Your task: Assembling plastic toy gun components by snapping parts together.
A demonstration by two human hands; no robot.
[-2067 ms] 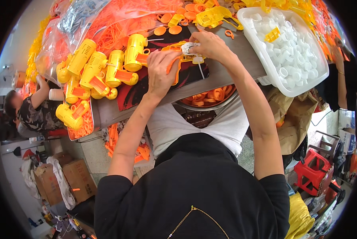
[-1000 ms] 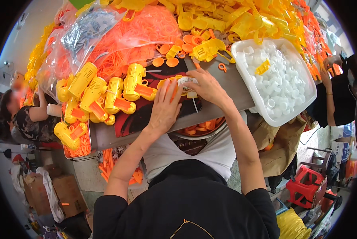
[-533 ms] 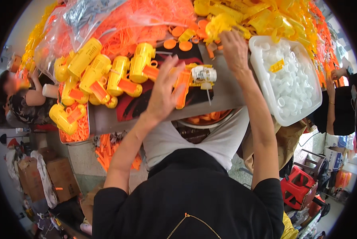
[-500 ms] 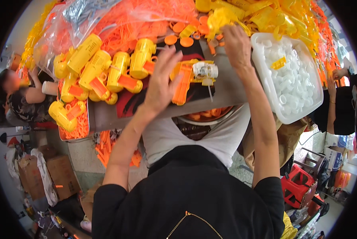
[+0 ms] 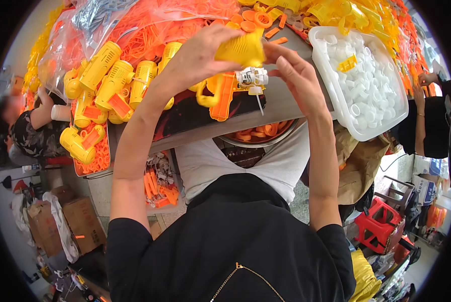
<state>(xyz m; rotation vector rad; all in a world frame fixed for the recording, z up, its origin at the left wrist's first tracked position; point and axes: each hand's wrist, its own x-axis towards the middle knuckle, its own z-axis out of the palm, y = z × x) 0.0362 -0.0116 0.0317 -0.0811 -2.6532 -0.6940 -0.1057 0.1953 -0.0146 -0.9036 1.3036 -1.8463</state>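
Observation:
My left hand [image 5: 195, 63] is closed on a yellow slotted plastic shell [image 5: 241, 49], lifted above the table and slightly smeared by motion. Close at the shell's right end is my right hand [image 5: 298, 75], its fingers bent and apart; a fingertip seems to meet the edge. Beneath them on the table lies a part-built toy with an orange handle [image 5: 222, 98], a yellow frame and a white mechanism [image 5: 252, 76] with a thin stem pointing down. Left of my left forearm, several yellow toy bodies with orange handles [image 5: 115, 83] are piled together.
A white tub [image 5: 359, 133] full of translucent caps stands at the right. Orange and yellow parts heap along the back, beside plastic bags [image 5: 97, 17]. A metal basin [image 5: 265, 143] of orange pieces sits below the table edge. Other people are at both sides.
My right hand has come back from the yellow heap toward the middle. My left hand has risen and now grips a yellow shell. The view has shifted slightly.

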